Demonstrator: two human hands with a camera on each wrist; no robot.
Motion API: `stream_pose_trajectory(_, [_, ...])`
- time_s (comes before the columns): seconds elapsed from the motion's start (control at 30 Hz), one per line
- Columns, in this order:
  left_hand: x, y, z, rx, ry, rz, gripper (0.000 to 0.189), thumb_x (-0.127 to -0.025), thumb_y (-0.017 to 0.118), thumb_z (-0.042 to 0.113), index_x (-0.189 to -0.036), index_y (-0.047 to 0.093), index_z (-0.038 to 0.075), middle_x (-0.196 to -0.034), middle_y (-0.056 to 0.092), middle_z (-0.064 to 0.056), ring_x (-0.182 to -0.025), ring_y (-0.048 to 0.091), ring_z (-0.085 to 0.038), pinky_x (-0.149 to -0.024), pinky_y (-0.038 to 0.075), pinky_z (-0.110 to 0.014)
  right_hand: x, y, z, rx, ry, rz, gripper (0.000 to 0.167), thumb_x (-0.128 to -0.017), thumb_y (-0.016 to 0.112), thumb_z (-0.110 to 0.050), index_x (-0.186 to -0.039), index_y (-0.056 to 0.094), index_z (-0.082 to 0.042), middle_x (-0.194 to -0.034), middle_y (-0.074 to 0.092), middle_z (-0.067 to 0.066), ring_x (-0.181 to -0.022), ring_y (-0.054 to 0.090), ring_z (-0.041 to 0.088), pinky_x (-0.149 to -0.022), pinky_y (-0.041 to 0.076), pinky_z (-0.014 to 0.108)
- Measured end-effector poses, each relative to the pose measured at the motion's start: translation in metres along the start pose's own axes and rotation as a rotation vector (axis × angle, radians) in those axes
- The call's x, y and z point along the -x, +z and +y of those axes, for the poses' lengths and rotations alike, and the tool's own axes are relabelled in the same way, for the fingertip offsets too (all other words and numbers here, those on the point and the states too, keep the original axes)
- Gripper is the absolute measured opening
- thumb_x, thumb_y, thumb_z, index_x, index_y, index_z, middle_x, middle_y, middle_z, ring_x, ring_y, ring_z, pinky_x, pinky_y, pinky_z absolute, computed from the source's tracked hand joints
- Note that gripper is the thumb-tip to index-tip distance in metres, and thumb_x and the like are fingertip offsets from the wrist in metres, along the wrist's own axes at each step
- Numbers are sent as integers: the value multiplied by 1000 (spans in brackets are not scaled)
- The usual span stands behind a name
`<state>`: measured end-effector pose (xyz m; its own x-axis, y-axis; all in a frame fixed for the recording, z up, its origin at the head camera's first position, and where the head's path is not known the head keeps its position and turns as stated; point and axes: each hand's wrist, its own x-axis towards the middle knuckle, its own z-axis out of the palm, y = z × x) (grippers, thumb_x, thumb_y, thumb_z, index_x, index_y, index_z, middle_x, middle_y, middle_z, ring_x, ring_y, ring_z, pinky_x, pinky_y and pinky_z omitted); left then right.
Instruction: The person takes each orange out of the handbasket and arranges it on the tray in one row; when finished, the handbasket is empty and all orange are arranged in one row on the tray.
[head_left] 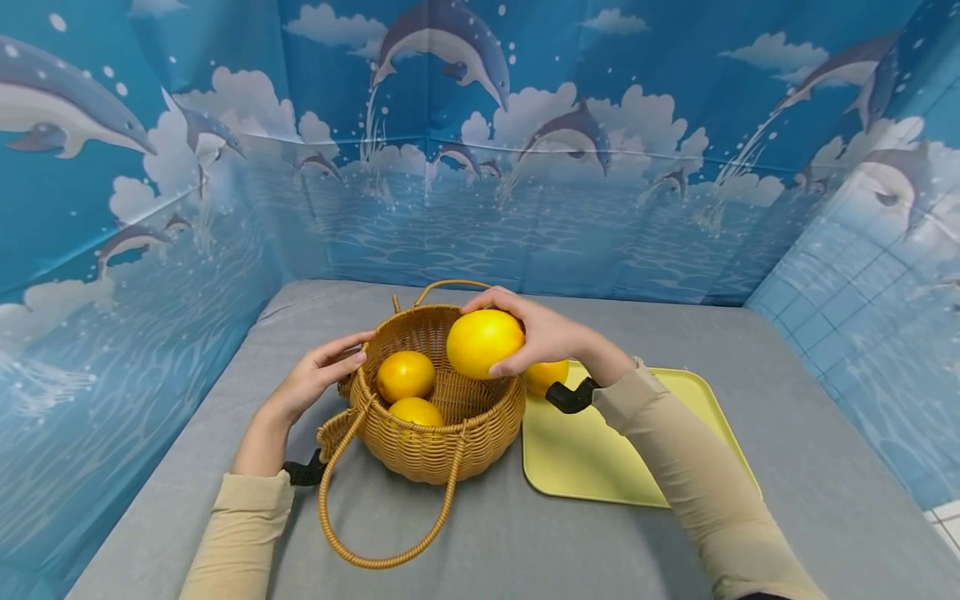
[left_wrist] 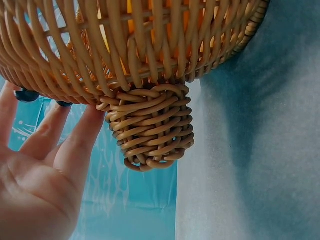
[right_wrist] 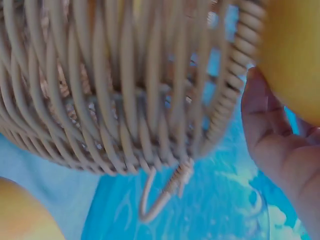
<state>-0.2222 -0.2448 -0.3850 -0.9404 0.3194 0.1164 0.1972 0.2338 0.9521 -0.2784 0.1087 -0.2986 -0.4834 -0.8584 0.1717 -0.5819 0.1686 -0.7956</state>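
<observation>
My right hand (head_left: 551, 333) grips a smooth yellow fruit (head_left: 484, 343), possibly a mango, over the right side of the wicker basket (head_left: 442, 454). In the right wrist view this fruit (right_wrist: 295, 55) is cut off at the edge, beside the basket's rim. Two similar fruits, one at the left (head_left: 406, 375) and one at the front (head_left: 417, 412), lie inside the basket. With fairly straight fingers, my left hand (head_left: 311, 379) touches the basket's left rim; its fingers (left_wrist: 82, 135) also show against the weave in the left wrist view.
Right of the basket lies a yellow tray (head_left: 600, 458), with another yellow fruit (head_left: 546, 377) at its near-left corner, partly hidden. The basket's front handle (head_left: 382, 564) hangs down onto the grey cloth (head_left: 510, 550). A dolphin-print curtain (head_left: 480, 225) encloses the back and sides.
</observation>
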Motion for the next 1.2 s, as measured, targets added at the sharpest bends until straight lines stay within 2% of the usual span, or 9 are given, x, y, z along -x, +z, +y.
stream_pose_trajectory(0.13, [0, 0, 0, -2, 1, -3, 49, -98, 53, 28, -142, 43, 11, -147, 34, -11, -131, 35, -32, -103, 29, -54, 18, -2, 0, -53, 30, 114, 69, -74, 78, -17, -131, 39, -12, -126, 43, 10, -99, 52, 30, -80, 48, 47])
stream_pose_trajectory(0.3, [1, 0, 0, 3, 6, -2, 49, -98, 52, 26, -143, 42, 10, -147, 34, -12, -131, 35, -32, -103, 29, -54, 37, 0, 6, -86, 29, 265, 65, -73, 75, -8, -127, 37, -8, -136, 38, 12, -108, 51, 30, -83, 47, 49])
stream_pose_trajectory(0.57, [0, 1, 0, 8, 6, -2, 49, -98, 53, 26, -143, 42, 9, -148, 34, -12, -131, 34, -32, -104, 29, -54, 72, 1, 18, -118, 113, 521, 66, -74, 75, 2, -124, 34, -8, -132, 42, 7, -106, 50, 29, -81, 48, 39])
stream_pose_trajectory(0.67, [0, 1, 0, 10, 5, 0, 49, -98, 53, 27, -143, 42, 9, -148, 34, -11, -131, 34, -32, -104, 29, -54, 85, -1, 25, -103, 165, 572, 68, -74, 76, 0, -127, 32, -8, -131, 40, 7, -104, 49, 30, -80, 48, 37])
stream_pose_trajectory(0.9, [1, 0, 0, 11, 14, -3, 49, -98, 52, 25, -143, 41, 8, -148, 32, -12, -132, 33, -33, -103, 28, -55, 107, -5, 42, -67, 336, 627, 78, -79, 76, -11, -142, 29, -14, -136, 32, 11, -101, 48, 33, -78, 48, 41])
stream_pose_trajectory(1.2, [0, 0, 0, 1, 5, -2, 50, -98, 53, 27, -143, 42, 9, -148, 32, -11, -132, 32, -33, -104, 28, -55, 118, -10, 64, -129, 501, 754, 78, -82, 74, -19, -138, 21, -9, -140, 24, 18, -109, 40, 35, -82, 43, 40])
